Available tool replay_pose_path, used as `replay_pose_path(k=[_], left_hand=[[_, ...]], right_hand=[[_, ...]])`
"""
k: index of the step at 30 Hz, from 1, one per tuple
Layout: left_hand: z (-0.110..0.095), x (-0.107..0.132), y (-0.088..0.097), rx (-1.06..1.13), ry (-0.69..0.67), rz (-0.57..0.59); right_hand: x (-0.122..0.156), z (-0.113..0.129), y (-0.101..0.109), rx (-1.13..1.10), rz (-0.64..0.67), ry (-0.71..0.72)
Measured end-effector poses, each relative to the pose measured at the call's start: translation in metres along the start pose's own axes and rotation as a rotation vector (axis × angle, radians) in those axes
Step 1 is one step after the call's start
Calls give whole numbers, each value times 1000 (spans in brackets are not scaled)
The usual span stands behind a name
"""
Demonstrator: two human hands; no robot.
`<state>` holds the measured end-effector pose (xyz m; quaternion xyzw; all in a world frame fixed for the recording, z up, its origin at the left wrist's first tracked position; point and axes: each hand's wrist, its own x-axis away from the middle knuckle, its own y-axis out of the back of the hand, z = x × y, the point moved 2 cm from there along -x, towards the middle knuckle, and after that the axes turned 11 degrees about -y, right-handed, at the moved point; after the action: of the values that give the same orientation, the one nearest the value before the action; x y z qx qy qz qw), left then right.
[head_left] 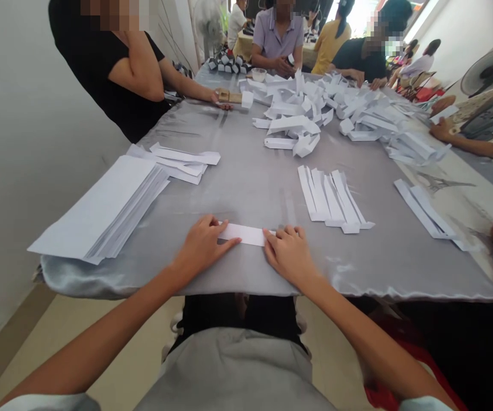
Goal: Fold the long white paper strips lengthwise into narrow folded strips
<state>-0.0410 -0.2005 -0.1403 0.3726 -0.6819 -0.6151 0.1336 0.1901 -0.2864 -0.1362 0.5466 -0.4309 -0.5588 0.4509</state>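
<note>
A narrow folded strip of white paper [249,234] lies crosswise on the table before me, near its front edge. My left hand [201,242] grips the strip's left end, the index finger at its upper edge and the thumb along the lower one. At the other end my right hand [291,254] has its fingers curled over the paper, covering that end. To the right of my hands, several folded paper strips [332,200] lie side by side. On the left stands a thick stack of white paper sheets [105,200], with more folded strips [184,160] beyond it.
A grey satin cloth [238,165] covers the table. A large heap of folded white paper pieces [315,108] spreads across the far half. Co-workers sit around it; one at the left holds a wooden block [229,97] with white paper at its end. Two strips [430,211] lie far right.
</note>
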Motion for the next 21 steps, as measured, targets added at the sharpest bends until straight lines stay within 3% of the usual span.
replay_pose_path(k=[9,17,21], left_hand=[[19,13,12,-145,228,-7],[20,17,14,-173,252,-31],[23,18,12,-134,238,-70]], right_hand=[[24,-37,2,-7,-130,-83],[36,-54,4,7,-157,-160],[35,-60,7,-130,-203,-167]])
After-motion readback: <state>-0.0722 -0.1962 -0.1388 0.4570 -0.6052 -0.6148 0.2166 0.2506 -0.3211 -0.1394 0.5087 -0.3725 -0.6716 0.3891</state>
